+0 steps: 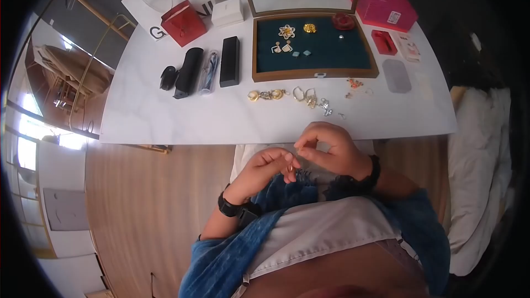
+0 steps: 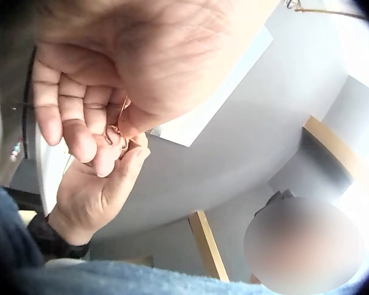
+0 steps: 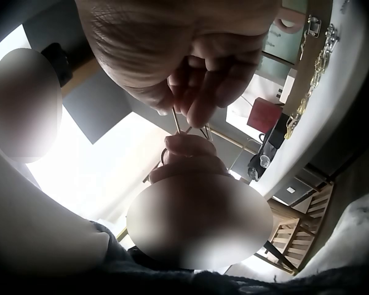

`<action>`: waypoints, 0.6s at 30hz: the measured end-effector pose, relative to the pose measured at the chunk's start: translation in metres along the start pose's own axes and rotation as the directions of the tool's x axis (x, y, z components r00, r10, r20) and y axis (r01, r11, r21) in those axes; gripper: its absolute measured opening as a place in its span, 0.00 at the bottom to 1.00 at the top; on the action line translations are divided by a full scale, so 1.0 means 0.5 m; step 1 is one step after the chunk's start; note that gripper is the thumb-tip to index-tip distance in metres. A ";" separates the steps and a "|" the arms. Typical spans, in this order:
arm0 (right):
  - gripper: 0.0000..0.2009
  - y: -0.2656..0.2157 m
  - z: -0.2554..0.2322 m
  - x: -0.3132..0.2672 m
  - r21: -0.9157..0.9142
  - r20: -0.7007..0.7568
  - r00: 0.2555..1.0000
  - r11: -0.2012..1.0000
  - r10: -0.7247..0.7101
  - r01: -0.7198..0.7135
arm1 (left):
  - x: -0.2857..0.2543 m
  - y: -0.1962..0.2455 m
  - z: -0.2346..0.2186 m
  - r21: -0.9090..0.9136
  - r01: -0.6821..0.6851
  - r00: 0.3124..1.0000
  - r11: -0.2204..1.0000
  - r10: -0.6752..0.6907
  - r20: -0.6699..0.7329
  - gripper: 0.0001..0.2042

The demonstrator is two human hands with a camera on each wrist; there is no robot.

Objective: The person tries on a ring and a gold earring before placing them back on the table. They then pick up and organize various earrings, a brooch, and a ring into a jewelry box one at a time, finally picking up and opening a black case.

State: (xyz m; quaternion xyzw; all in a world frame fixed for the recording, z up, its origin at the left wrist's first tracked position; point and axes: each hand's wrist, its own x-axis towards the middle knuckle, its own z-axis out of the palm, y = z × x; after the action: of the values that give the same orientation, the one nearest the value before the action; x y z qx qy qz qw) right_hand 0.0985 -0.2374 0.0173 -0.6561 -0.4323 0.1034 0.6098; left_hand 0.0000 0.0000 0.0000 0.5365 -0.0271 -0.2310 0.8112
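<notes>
Pinches a thin gold-toned wire piece between thumb and fingertips of the left hand, with the other fingers loosely bent; grips its slim straight part with thumb and fingertips of the right hand, almost closed together; holds it above the lap, just off the near edge of the white table; cannot tell its full shape behind the fingers. Has nearest on the tabletop a row of gold and silver jewelry, hoop earrings and an orange beaded piece; has beyond them a wooden display case with its lid raised, holding a flower brooch and a red rose ornament; has left of it a long black box, a clear tube and a red gift bag.
</notes>
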 end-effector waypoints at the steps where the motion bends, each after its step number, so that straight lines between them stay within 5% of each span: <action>1: 0.04 0.002 0.001 0.002 0.004 0.006 1.000 1.000 -0.005 0.005 | -0.001 0.005 0.007 0.019 0.008 1.000 1.000 -0.008 -0.021 0.09; 5: 0.04 -0.003 -0.003 0.003 -0.063 0.009 1.000 0.998 -0.028 0.029 | 0.005 -0.004 0.017 0.137 -0.095 0.986 0.986 0.112 -0.124 0.08; 8: 0.05 -0.014 -0.004 0.005 -0.086 -0.002 0.996 0.992 -0.092 0.091 | 0.002 0.035 0.023 0.556 -0.227 0.938 0.800 0.334 -0.097 0.04; 12: 0.06 -0.033 -0.013 0.009 -0.134 -0.015 0.970 0.962 -0.242 0.238 | -0.011 0.099 0.051 0.700 -0.266 0.888 0.663 0.451 -0.090 0.04; 16: 0.06 -0.055 -0.039 0.011 -0.237 -0.080 0.920 0.903 -0.384 0.357 | -0.039 0.155 0.076 0.859 -0.412 0.656 0.305 0.754 0.047 0.05; 17: 0.07 -0.058 -0.048 0.009 -0.272 -0.108 0.908 0.890 -0.406 0.366 | -0.063 0.164 0.075 0.879 -0.431 0.570 0.205 0.817 0.089 0.05; 18: 0.07 -0.052 -0.057 0.006 -0.295 -0.167 0.909 0.899 -0.381 0.323 | -0.083 0.156 0.081 0.842 -0.522 0.382 0.138 0.920 0.086 0.05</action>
State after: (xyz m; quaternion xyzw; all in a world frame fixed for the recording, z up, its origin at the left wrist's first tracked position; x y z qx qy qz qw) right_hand 0.1077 -0.2583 0.0484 -0.6484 -0.4838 -0.1405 0.5707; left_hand -0.0216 0.0069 0.0945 0.7673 -0.1951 0.3809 0.4777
